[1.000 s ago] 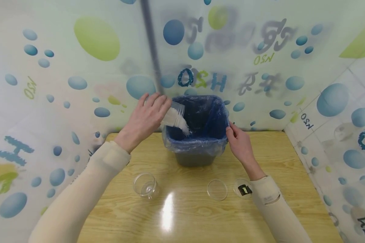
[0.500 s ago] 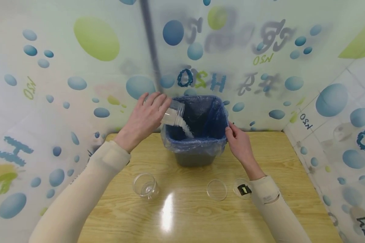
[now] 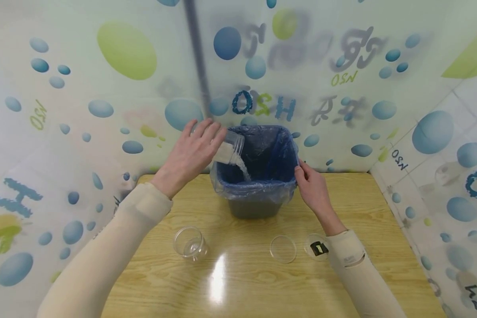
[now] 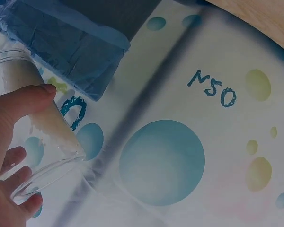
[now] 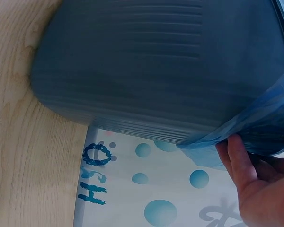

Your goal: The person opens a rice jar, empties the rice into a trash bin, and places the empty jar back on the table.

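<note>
My left hand (image 3: pixel 194 152) grips a clear jar (image 3: pixel 233 142), tipped sideways over the left rim of a trash bin (image 3: pixel 255 209). White grains (image 3: pixel 242 168) stream from its mouth into the bin, which is lined with a blue bag (image 3: pixel 258 189). In the left wrist view, the jar (image 4: pixel 52 118) still has white content along its lower side, with my thumb across it. My right hand (image 3: pixel 315 187) pinches the bag-covered rim on the bin's right side. The right wrist view has its fingers (image 5: pixel 241 161) at the bag's folded edge, against the dark ribbed bin wall (image 5: pixel 146 61).
On the wooden table (image 3: pixel 246 282), a clear glass cup (image 3: pixel 189 244) stands at the left. Two clear round lids lie at the right: a plain lid (image 3: pixel 283 249) and one with a black label (image 3: pixel 319 247), partly behind the right sleeve. A patterned wall sheet (image 3: pixel 143 88) rises behind the bin.
White grains keep streaming from the jar, and less is left in it. The left hand and jar have shifted slightly right and up. The right hand has stayed at the rim.
</note>
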Motion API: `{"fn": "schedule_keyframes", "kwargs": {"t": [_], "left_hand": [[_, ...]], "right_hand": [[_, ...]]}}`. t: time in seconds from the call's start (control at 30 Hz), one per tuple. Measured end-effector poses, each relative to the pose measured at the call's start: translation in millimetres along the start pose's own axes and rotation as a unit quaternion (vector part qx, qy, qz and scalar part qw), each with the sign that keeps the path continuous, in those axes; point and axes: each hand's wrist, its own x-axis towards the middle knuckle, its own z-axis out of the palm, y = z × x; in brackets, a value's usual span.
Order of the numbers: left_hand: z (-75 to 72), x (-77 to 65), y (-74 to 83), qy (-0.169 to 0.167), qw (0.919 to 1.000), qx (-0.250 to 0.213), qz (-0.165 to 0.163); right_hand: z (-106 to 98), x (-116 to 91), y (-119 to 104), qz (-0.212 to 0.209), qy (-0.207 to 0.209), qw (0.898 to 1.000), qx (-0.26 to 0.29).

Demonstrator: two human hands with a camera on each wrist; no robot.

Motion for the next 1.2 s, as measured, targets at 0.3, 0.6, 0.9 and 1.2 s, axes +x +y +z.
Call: {"fn": "schedule_keyframes", "kwargs": {"t": [0.3, 0.6, 0.9, 1.2], "left_hand": [[-1.3, 3.7, 0.2, 0.003, 0.9998, 0.016, 0.013], [-1.7, 5.3, 0.5, 0.007, 0.9997, 0.017, 0.016], [-2.1, 5.5, 0.5, 0.012, 0.9995, 0.02, 0.02], [-3.6, 5.6, 0.8, -0.006, 0.9992, 0.033, 0.022]], "right_hand": [[0.2, 0.5, -0.4, 0.002, -0.002, 1.0, 0.003], [-0.2, 0.8, -0.9, 0.0, -0.003, 1.0, 0.006], [-0.6, 0.9, -0.6, 0.002, -0.004, 1.0, 0.004], [-0.7, 0.8, -0.6, 0.001, -0.004, 1.0, 0.002]]}}
